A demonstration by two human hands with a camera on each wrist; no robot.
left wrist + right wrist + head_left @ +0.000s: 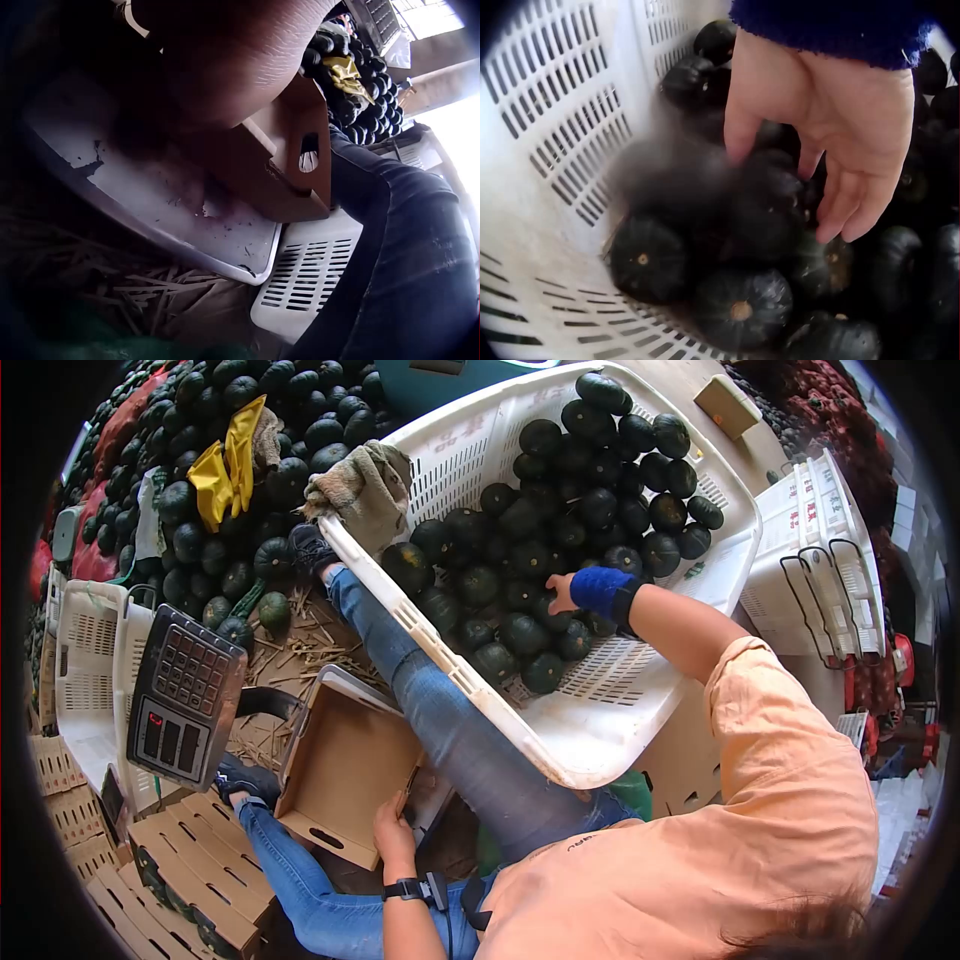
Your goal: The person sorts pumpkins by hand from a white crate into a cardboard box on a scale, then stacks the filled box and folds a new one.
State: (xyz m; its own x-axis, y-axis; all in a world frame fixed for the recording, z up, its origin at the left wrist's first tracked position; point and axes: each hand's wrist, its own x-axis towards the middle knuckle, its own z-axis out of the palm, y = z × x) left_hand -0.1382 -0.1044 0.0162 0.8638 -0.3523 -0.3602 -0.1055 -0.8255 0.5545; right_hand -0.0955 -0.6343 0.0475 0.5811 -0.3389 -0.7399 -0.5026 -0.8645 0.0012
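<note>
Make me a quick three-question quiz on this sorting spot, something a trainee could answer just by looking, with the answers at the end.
1. True or false: the right hand is over the dark green squashes inside the large white basket.

2. What wraps the right wrist?
A) a red glove
B) a blue band
C) a white bandage

3. Fill in the missing word: the yellow ___ lie on the heap of squashes outside the basket.

Key: 1 true; 2 B; 3 gloves.
</note>
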